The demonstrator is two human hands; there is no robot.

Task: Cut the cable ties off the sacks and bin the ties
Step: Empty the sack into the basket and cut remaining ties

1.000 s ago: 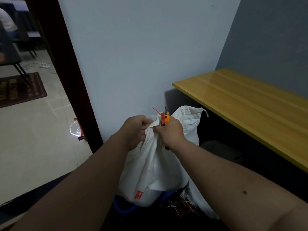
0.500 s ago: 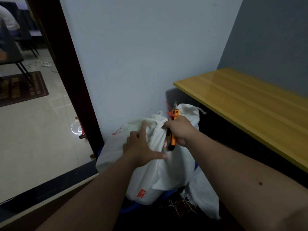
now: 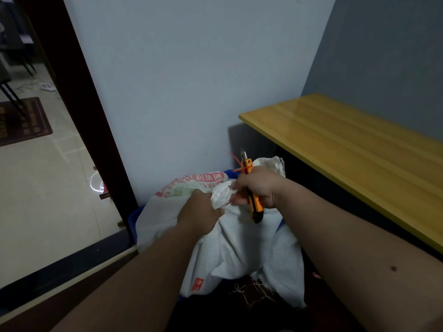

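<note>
A white woven sack [image 3: 242,248] leans against the wall, its top gathered into a bunched neck [image 3: 221,196]. My left hand [image 3: 200,212] grips the sack cloth just below that neck. My right hand [image 3: 257,188] holds an orange utility knife [image 3: 253,202], blade end pointing up, and its fingertips touch the neck. A red cable tie [image 3: 237,164] sticks up beside the knife's tip, held together with it. A second sack with red print [image 3: 191,185] lies behind to the left.
A blue tub [image 3: 134,219] holds the sacks at the foot of the pale wall. A yellow wooden tabletop [image 3: 347,149] runs along the right. A dark door frame [image 3: 79,111] at left opens onto a tiled floor [image 3: 48,188].
My left hand went from lying flat on the sack to gripping the cloth below the neck. My right hand with knife and tie stayed near the neck, and the printed sack came into view.
</note>
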